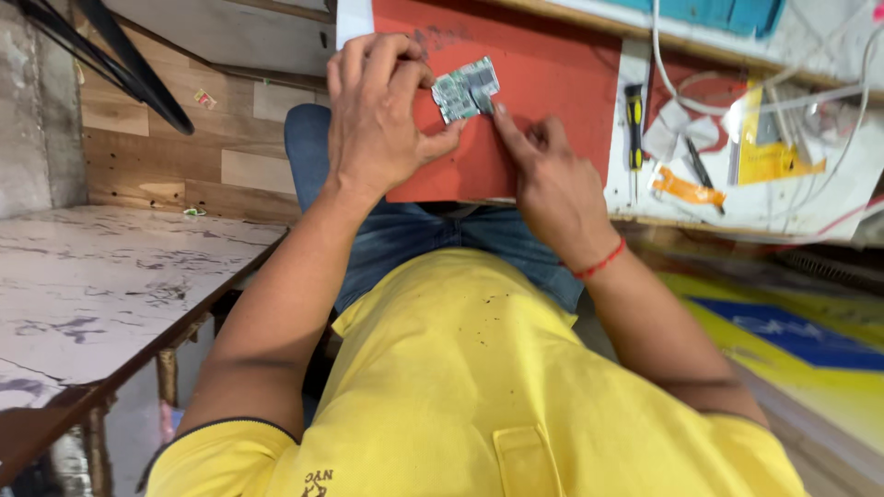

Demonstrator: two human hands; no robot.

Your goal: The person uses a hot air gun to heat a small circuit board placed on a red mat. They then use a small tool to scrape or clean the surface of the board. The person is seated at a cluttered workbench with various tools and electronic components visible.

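- Fingers of the left hand curl down together over the left edge of a small silvery circuit board, with the thumb stretched out beneath it, pinching that edge.
- Right hand lies flat just right of the board, index fingertip pressed to its lower right corner, other fingers loosely folded.
- Both forearms reach forward from a yellow shirt; the left wrist is bent downward, the right wrist wears a red thread band.
- Circuit board rests on a red mat, near the mat's middle, tilted slightly.
- Right of the mat, well apart from the board, a yellow-handled screwdriver lies on the white bench top, with white cables beyond it.
- Left of the mat, a marbled grey table stands apart.
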